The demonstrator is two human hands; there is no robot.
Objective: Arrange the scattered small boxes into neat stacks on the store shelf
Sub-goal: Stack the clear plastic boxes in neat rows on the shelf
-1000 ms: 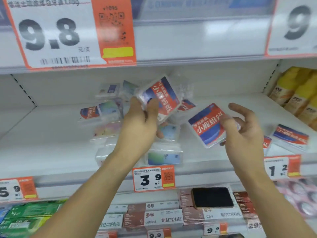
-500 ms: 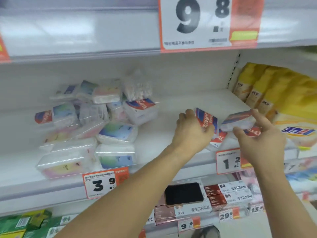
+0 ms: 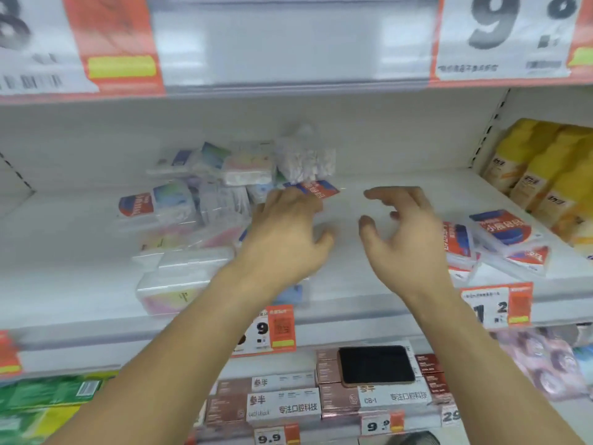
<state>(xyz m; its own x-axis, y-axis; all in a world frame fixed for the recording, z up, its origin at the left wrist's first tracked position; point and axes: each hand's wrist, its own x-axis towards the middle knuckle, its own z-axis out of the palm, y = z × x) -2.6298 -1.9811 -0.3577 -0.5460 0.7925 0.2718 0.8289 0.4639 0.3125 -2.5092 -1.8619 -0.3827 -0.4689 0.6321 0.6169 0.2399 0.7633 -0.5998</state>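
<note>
While both arms reach over the white metal store shelf (image 3: 369, 284): left hand (image 3: 282, 239) resting on the jumbled clear plastic small boxes (image 3: 192, 245), clasping none clearly; right hand (image 3: 404, 239) empty, fingers spread. Beyond its right, red-and-blue labelled boxes (image 3: 500, 239), then yellow pouches (image 3: 545, 168).

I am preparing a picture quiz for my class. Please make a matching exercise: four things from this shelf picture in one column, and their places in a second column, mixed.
Things
1. black phone
2. yellow packs
3. red-and-blue boxes
4. left hand

Places
A. far right of the middle shelf, at the back
B. over the jumbled clear boxes on the left
C. lower shelf, on top of brown boxes
D. front right of the middle shelf, beside the right hand

Pairs: 1-C, 2-A, 3-D, 4-B
</note>
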